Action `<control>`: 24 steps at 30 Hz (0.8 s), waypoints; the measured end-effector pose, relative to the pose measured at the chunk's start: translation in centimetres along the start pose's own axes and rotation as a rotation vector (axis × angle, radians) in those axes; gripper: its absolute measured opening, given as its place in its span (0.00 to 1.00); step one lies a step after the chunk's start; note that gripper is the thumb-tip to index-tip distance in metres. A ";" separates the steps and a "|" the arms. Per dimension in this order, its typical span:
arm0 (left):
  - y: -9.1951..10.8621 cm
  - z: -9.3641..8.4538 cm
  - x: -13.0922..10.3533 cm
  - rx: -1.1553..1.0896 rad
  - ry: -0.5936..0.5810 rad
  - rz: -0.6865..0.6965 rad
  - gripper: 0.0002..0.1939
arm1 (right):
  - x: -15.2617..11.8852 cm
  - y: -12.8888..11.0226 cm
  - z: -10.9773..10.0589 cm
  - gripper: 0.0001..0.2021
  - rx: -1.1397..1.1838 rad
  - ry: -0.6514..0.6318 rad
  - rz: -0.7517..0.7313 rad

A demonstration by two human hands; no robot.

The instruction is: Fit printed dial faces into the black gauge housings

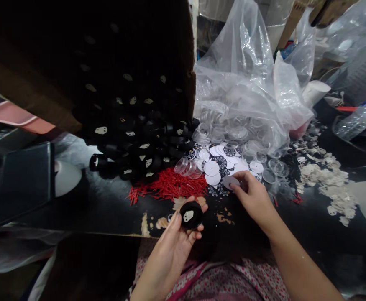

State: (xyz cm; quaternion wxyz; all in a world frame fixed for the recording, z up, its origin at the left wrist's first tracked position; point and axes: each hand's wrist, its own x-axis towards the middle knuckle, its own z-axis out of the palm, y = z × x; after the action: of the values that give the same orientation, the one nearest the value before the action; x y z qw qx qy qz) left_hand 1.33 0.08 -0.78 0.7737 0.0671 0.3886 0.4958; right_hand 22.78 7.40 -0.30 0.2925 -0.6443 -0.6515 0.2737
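My left hand (176, 240) holds a round black cup (196, 215) with a small cream-coloured plate inside it, its open side facing up. To the right, my right hand (250, 193) pinches a round disc (231, 182) between thumb and fingers, at the edge of a pile of white and black printed discs (212, 168). A heap of thin red pieces (175, 184) lies just beyond my left hand. Clear round covers (187, 167) sit between the red heap and the discs.
A large open box (193, 54) at the upper left spills black cups (107, 165). Behind the discs stands a clear plastic bag (242, 75) of round covers. Cream pieces (330, 175) are heaped at the right, near a plastic bottle (358, 119). The table edge (107, 233) runs in front.
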 end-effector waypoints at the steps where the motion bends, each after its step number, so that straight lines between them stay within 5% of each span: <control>1: 0.0 0.0 0.1 -0.003 0.000 0.011 0.18 | 0.0 0.1 -0.2 0.07 0.039 -0.008 0.009; 4: 0.1 0.3 0.3 0.005 0.021 0.054 0.18 | 0.0 0.4 -0.8 0.13 0.083 -0.016 -0.017; 9: -0.1 1.8 0.7 -0.067 0.043 0.093 0.21 | -1.4 -1.3 -0.4 0.16 -0.030 0.146 -0.203; 12: -0.3 3.1 0.9 -0.106 0.077 0.125 0.20 | -2.6 -3.5 0.8 0.16 -0.050 0.007 -0.288; 17: 0.0 3.9 0.8 -0.108 0.077 0.152 0.19 | -3.0 -5.3 1.6 0.22 0.295 -0.231 -0.211; 21: -0.1 3.2 0.5 -0.086 0.072 0.171 0.15 | -2.8 -5.5 0.8 0.06 0.289 -0.165 -0.175; 24: -0.6 2.6 0.2 -0.020 0.054 0.214 0.12 | -3.2 -5.8 0.4 0.05 0.290 -0.068 -0.209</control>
State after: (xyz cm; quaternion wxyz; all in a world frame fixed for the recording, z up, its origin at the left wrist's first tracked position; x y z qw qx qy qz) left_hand 3.54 0.69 0.61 0.7060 0.0872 0.3952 0.5812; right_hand 18.53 4.06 3.58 0.3870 -0.5146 -0.6781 0.3544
